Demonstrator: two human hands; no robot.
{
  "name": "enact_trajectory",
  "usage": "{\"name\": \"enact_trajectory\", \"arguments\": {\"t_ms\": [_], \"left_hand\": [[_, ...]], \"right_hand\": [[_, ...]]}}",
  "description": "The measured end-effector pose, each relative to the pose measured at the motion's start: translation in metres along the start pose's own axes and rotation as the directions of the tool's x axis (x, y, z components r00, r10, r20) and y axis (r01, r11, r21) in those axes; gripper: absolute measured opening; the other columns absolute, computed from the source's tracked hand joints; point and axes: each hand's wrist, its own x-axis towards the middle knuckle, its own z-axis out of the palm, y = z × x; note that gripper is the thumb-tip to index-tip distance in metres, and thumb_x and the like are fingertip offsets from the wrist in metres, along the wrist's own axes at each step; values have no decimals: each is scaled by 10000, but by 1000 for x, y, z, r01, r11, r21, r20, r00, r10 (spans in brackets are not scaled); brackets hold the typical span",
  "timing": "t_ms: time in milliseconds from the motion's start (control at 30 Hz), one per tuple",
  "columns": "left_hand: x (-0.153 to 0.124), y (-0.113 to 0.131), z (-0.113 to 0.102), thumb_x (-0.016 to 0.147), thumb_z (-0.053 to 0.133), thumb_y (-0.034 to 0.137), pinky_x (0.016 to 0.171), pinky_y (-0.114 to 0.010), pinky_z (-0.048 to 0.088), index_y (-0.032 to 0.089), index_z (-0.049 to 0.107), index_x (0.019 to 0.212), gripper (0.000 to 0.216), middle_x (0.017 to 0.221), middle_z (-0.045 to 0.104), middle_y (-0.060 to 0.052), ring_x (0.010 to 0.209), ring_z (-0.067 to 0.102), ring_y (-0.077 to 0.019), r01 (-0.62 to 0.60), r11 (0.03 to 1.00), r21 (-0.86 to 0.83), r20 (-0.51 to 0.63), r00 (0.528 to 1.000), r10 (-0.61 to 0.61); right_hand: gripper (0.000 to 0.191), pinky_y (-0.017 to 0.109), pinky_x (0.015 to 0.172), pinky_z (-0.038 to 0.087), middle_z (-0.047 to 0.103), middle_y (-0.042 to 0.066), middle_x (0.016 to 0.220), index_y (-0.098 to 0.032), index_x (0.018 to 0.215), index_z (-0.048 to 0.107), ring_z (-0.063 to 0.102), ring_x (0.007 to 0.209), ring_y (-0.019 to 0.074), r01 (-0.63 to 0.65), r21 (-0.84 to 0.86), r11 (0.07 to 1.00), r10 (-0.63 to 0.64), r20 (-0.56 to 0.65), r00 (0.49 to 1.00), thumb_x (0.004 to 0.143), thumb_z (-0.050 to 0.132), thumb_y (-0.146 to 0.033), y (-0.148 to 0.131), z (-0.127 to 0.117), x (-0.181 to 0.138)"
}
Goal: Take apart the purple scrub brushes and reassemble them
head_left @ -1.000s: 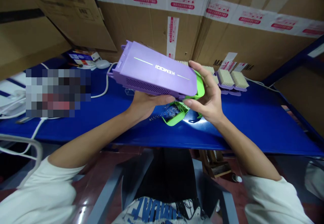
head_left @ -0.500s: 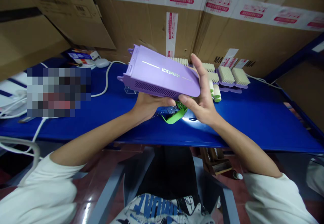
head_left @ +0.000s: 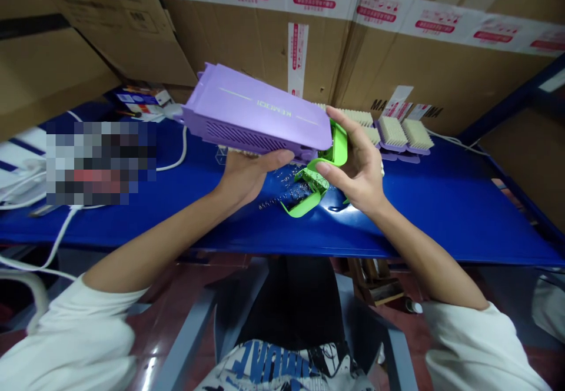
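Observation:
A purple plastic housing [head_left: 260, 108] with pale lettering and slotted vents is held up over the table, tilted down to the right. My left hand [head_left: 247, 176] is closed around it from below, its thumb along the near lower edge. My right hand [head_left: 364, 170] grips a bright green plastic part [head_left: 339, 143] at the housing's right end. How far that part sits inside the housing I cannot tell. Below, another green plastic piece [head_left: 304, 205] and several small metal springs [head_left: 278, 196] lie on the blue tabletop [head_left: 463, 202].
Cream-bristled blocks on purple bases [head_left: 392, 135] stand in a row at the back, against large cardboard boxes [head_left: 251, 37]. White cables [head_left: 183, 149] run across the left side, near a blurred-out patch and a small blue-and-white box [head_left: 143, 99].
The housing has shifted left in my left hand. My right hand has come off its end and now holds a green part there, which did not show before.

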Motion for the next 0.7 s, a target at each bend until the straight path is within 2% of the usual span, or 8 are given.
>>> {"name": "enact_trajectory", "arguments": {"t_ms": [133,233,333,400,533,700], "left_hand": [[-3,-1,-1,532,1184,538,1214,-599,653,330,803,1329,908,1049,835,-18,1212,821,-341,-3,999,41,4,1000,3],[-7,-2,1,524,1191,544,1187,-579,682,325,834,1223,815,1024,857,-6,1190,833,-337,4,998,56,-4,1000,-4],[-13,-3,2,492,1199,540,1135,-548,719,286,847,1135,776,1103,895,-25,1177,855,-329,53,997,49,19,998,-54],[-15,-3,2,471,1200,546,1107,-517,735,279,850,1077,749,1113,905,-21,1141,870,-311,89,995,49,38,995,-91],[-16,-1,0,488,1193,544,1100,-500,737,297,839,976,651,979,879,11,1059,874,-283,89,995,55,84,992,-93],[-16,1,-4,474,1198,511,1078,-546,736,308,842,1042,700,990,872,-1,1065,863,-312,94,994,52,85,992,-98]], "right_hand": [[1089,717,1487,370,630,105,1782,-348,1707,619,518,1739,433,-49,-22,999,49,-13,999,812,906,-896,3,2,1],[1119,733,1503,316,612,90,1793,-363,1712,604,451,1782,442,-36,-35,999,35,-32,999,777,948,-874,8,4,0],[1169,739,1508,290,591,81,1803,-372,1732,570,405,1808,443,15,-49,999,-16,-21,1000,748,984,-847,9,6,-1],[1178,736,1503,310,601,89,1789,-358,1729,572,428,1794,448,24,-76,997,-25,-5,1000,740,993,-840,5,4,-1],[1180,714,1484,382,679,92,1699,-325,1652,644,533,1714,460,0,-100,995,3,25,1000,671,1019,-863,-6,-5,1],[1160,670,1458,444,717,90,1625,-300,1573,692,609,1641,441,18,-78,997,-15,40,999,629,1015,-892,-12,-12,6]]}}
